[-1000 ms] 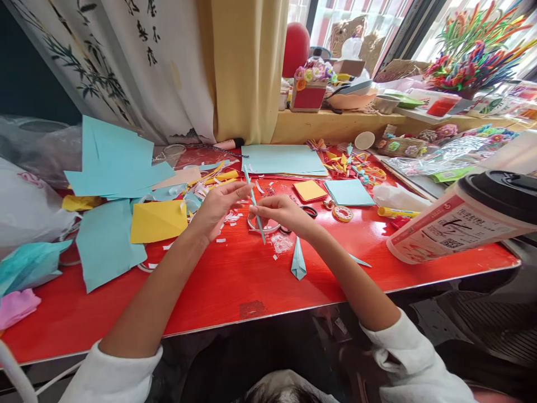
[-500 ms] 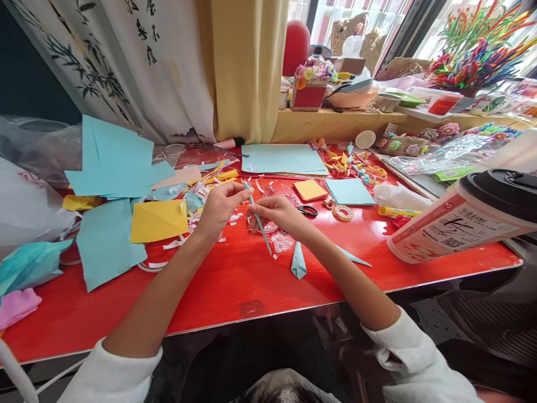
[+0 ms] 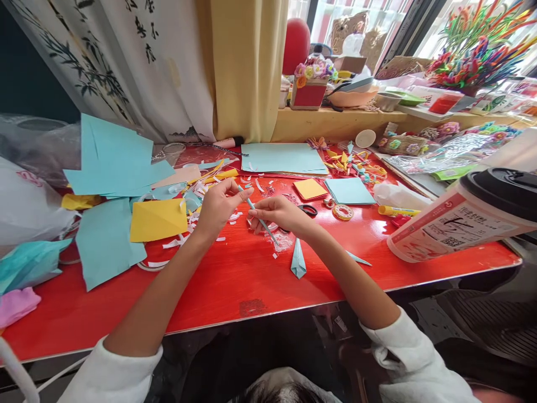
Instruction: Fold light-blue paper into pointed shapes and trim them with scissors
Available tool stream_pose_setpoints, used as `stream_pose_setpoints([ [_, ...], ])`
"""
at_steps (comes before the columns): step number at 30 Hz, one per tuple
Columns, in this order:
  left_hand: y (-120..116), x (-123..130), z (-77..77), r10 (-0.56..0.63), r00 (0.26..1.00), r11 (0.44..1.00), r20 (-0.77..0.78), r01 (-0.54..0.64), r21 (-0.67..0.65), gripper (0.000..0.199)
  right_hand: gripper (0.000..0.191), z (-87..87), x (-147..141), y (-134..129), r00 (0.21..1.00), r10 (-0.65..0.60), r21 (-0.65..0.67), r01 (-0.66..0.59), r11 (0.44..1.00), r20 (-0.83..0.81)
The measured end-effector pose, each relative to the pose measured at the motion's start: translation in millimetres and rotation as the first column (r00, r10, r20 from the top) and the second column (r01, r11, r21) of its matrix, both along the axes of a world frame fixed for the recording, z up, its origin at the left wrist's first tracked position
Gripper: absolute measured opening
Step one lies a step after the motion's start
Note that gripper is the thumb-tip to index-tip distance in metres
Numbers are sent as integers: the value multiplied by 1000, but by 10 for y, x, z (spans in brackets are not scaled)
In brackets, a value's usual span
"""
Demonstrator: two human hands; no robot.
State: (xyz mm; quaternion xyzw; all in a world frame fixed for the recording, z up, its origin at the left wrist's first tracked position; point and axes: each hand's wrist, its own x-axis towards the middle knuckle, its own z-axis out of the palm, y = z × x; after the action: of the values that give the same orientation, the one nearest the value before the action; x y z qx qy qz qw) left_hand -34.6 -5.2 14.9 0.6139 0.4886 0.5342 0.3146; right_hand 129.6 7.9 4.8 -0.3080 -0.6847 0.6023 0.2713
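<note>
A thin light-blue paper strip slants between my two hands above the red table. My left hand pinches its upper end between thumb and fingers. Lower down, my right hand grips the same strip with thumb and fingertips. A folded light-blue paper piece lies on the table below my right wrist, and another pointed blue piece shows partly past my right forearm. Black-handled scissors lie just beyond my right hand, partly hidden by it.
Blue sheets, a yellow sheet and paper scraps lie left. Behind are stacked blue paper, yellow squares and blue squares. A large lidded cup stands at the right, near the red table's front edge.
Both hands have stayed close to where they were. The strip is tilted more, its lower end further right, and its upper end has moved slightly left.
</note>
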Motion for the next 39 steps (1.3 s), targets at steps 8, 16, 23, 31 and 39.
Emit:
stream_pose_setpoints([
  [8, 15, -21, 6, -150, 980, 986, 131, 158, -52, 24, 31, 169, 163, 2, 994, 17, 76, -25, 997, 105],
  [16, -88, 127, 21, -235, 956, 963, 173, 253, -93, 25, 27, 363, 444, -170, 950, -83, 221, 16, 975, 302],
  [23, -132, 149, 56, -231, 964, 972, -130, 224, -69, 31, 26, 354, 1298, -612, 827, -459, 344, 349, 872, 326],
  [31, -15, 1203, -269, -460, 462, 751, -758, 658, -55, 28, 29, -21, 1870, -1253, 672, -706, 22, 721, 693, 225],
  [39, 40, 1623, -112, -670, 416, 682, -616, 672, -288, 9, 25, -66, 1768, -1311, 678, -731, -139, 733, 665, 75],
])
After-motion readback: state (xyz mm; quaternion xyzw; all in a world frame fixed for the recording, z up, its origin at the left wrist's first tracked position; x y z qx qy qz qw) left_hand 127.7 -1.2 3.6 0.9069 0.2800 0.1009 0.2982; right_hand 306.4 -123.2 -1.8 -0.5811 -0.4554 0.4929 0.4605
